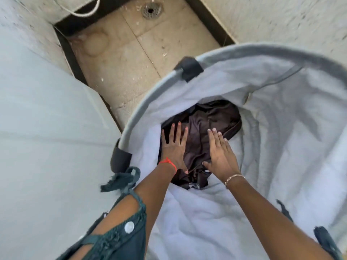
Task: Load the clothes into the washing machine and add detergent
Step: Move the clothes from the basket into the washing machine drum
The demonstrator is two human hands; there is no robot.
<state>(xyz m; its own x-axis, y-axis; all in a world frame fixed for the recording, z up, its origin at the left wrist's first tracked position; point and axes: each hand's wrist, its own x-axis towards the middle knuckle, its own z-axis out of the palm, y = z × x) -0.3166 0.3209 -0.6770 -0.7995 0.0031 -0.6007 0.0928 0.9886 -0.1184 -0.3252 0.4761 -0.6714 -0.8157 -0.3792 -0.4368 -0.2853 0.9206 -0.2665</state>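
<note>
Beige tiled floor (131, 53) was dusty, with round metal drain (151, 10); rough white walls (272, 19), dark skirting (208, 21).

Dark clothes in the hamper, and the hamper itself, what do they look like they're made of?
Dark brown garment: thin, smooth cloth, possibly satin or polyester, judging by the soft sheen on its folds. Hamper liner: matte pale grey fabric, wrinkled and slack. Hamper rim: looks like a smooth grey tube, perhaps metal; blur leaves it open.
</note>
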